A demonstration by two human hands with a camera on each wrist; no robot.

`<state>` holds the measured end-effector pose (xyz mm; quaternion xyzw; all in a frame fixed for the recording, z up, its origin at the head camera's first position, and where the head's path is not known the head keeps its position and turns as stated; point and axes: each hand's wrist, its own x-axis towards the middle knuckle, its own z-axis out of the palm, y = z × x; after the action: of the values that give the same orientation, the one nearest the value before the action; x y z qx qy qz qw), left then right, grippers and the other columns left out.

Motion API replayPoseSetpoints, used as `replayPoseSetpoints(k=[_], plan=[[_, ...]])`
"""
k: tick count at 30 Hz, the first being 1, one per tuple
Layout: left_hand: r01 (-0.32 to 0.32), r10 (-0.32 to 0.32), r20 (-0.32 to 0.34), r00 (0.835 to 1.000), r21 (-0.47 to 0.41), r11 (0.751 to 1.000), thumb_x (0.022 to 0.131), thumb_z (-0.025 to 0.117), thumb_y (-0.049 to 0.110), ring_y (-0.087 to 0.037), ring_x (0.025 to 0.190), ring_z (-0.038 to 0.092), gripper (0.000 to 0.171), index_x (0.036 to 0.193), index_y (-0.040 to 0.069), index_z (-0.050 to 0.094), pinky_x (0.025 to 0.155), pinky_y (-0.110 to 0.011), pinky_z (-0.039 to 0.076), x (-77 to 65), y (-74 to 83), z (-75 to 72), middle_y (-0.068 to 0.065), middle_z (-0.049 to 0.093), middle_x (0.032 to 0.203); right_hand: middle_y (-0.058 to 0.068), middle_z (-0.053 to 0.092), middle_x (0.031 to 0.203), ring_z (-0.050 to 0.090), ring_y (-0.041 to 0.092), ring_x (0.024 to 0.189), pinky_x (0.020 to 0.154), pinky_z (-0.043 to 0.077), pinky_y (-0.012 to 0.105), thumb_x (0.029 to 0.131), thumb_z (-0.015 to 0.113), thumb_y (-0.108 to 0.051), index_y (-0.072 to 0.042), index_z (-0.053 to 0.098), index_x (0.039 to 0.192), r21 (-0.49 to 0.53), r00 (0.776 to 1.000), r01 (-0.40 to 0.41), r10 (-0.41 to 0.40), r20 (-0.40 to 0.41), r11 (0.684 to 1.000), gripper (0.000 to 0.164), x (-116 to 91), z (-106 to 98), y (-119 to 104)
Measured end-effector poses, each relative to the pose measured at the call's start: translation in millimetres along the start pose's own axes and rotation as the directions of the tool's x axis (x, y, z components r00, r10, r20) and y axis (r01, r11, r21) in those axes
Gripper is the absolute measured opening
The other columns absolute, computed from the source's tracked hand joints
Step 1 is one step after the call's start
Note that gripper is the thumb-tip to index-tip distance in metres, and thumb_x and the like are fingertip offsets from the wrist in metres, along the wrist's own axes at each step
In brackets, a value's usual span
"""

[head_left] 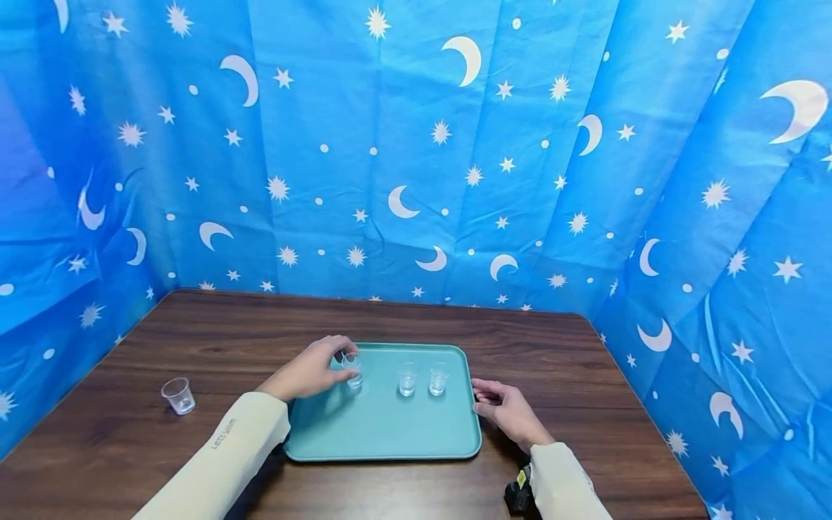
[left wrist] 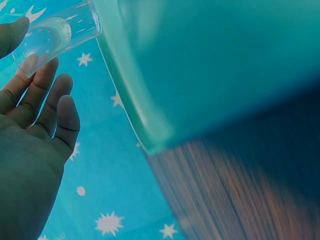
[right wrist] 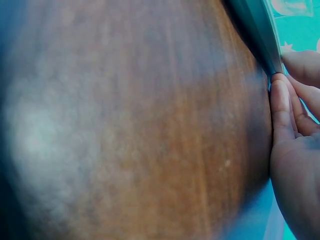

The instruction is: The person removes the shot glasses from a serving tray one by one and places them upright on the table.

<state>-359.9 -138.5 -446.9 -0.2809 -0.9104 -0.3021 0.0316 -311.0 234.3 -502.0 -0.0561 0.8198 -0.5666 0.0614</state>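
Observation:
My left hand [head_left: 318,368] holds a small clear shot glass [head_left: 353,372] between thumb and fingers over the left part of a teal tray [head_left: 383,430]. In the left wrist view, clear liquid shows inside this glass [left wrist: 60,35], and its base is by the tray. Two more shot glasses, the nearer-centre one [head_left: 407,380] and the right one [head_left: 438,380], stand upright on the tray with clear liquid in them. At the tray's right edge, my right hand [head_left: 510,412] pinches the rim, thumb above and fingertips [right wrist: 280,95] against the side or underside.
A clear plastic cup [head_left: 179,396] stands on the wooden table [head_left: 221,332], left of the tray. Behind and on both sides hangs a blue curtain [head_left: 364,108] with moons and stars. A black device [head_left: 518,497] sits at my right wrist.

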Motion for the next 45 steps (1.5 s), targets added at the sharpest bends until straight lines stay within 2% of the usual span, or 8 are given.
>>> replayPoseSetpoints(k=[10, 18, 21, 28, 34, 38, 41, 45], plan=[[0.01, -0.008, -0.069, 0.998, 0.024, 1.0, 0.086, 0.071, 0.02, -0.021, 0.086, 0.053, 0.028, 0.108, 0.007, 0.061, 0.072, -0.037, 0.045, -21.1, -14.2, -18.9, 0.0, 0.057, 0.096, 0.006, 0.06, 0.114, 0.057, 0.021, 0.104, 0.082, 0.049, 0.031, 0.087, 0.067, -0.007, -0.005, 0.055, 0.131, -0.015, 1.0, -0.004, 0.003, -0.029, 1.0, 0.045, 0, 0, 4], [0.038, -0.033, -0.081, 0.996, 0.06, 0.997, 0.085, 0.072, 0.017, -0.016, 0.082, 0.05, 0.027, 0.108, 0.006, 0.062, 0.069, -0.035, 0.045, -40.6, -25.3, -43.8, -0.001, 0.056, 0.094, 0.01, 0.061, 0.113, 0.057, 0.023, 0.102, 0.08, 0.05, 0.031, 0.087, 0.066, -0.001, 0.0, 0.056, 0.129, -0.002, 0.999, -0.004, 0.004, -0.049, 1.0, 0.044, -5, 4, -10], [0.058, -0.052, -0.084, 0.995, 0.074, 0.996, 0.084, 0.072, 0.016, -0.016, 0.083, 0.051, 0.027, 0.107, 0.006, 0.063, 0.07, -0.036, 0.045, -49.2, -31.8, -54.3, -0.001, 0.057, 0.094, 0.008, 0.061, 0.113, 0.058, 0.021, 0.101, 0.079, 0.05, 0.029, 0.086, 0.067, -0.003, -0.003, 0.057, 0.129, 0.004, 0.999, -0.011, 0.011, -0.049, 1.0, 0.044, 0, 5, -3], [0.105, -0.098, -0.055, 0.994, 0.142, 0.984, 0.081, 0.074, 0.013, -0.017, 0.081, 0.051, 0.027, 0.105, 0.005, 0.064, 0.069, -0.036, 0.045, -69.1, -48.1, -77.3, -0.001, 0.057, 0.091, 0.006, 0.062, 0.112, 0.058, 0.02, 0.101, 0.081, 0.05, 0.03, 0.086, 0.068, -0.003, -0.004, 0.058, 0.129, -0.009, 0.999, -0.015, 0.014, -0.053, 1.0, 0.044, 0, 5, -1], [0.166, -0.159, -0.05, 0.986, 0.198, 0.966, 0.076, 0.077, 0.011, -0.02, 0.084, 0.052, 0.026, 0.1, 0.007, 0.067, 0.072, -0.04, 0.046, -83.3, -57.5, -90.1, -0.002, 0.059, 0.091, 0.004, 0.063, 0.108, 0.058, 0.018, 0.099, 0.081, 0.05, 0.032, 0.085, 0.069, -0.002, -0.005, 0.06, 0.127, -0.024, 0.997, -0.025, 0.023, -0.078, 0.999, 0.043, 1, 6, 1], [0.159, -0.151, -0.052, 0.987, 0.238, 0.958, 0.073, 0.077, 0.009, -0.021, 0.084, 0.054, 0.027, 0.098, 0.006, 0.068, 0.073, -0.041, 0.046, -92.5, -63.5, -96.3, -0.001, 0.06, 0.089, 0.004, 0.063, 0.107, 0.058, 0.018, 0.099, 0.08, 0.05, 0.031, 0.084, 0.069, -0.002, -0.005, 0.06, 0.126, -0.028, 0.996, -0.03, 0.028, -0.084, 0.999, 0.043, 0, 7, 1], [0.162, -0.158, -0.036, 0.987, 0.243, 0.956, 0.072, 0.077, 0.007, -0.02, 0.082, 0.053, 0.029, 0.099, 0.004, 0.068, 0.071, -0.04, 0.046, -98.8, -67.7, -101.2, 0.0, 0.06, 0.088, 0.004, 0.063, 0.107, 0.057, 0.018, 0.099, 0.08, 0.05, 0.031, 0.085, 0.068, -0.001, -0.005, 0.06, 0.126, -0.033, 0.996, -0.034, 0.031, -0.088, 0.999, 0.043, 1, 8, 0], [0.208, -0.212, -0.004, 0.977, 0.219, 0.953, 0.072, 0.078, 0.006, -0.019, 0.081, 0.054, 0.03, 0.1, 0.003, 0.067, 0.069, -0.04, 0.047, -106.4, -73.2, -107.4, -0.001, 0.061, 0.088, 0.003, 0.063, 0.108, 0.056, 0.019, 0.099, 0.079, 0.05, 0.032, 0.085, 0.067, 0.0, -0.005, 0.06, 0.127, -0.043, 0.995, -0.039, 0.035, -0.091, 0.998, 0.043, 0, 8, -2]])
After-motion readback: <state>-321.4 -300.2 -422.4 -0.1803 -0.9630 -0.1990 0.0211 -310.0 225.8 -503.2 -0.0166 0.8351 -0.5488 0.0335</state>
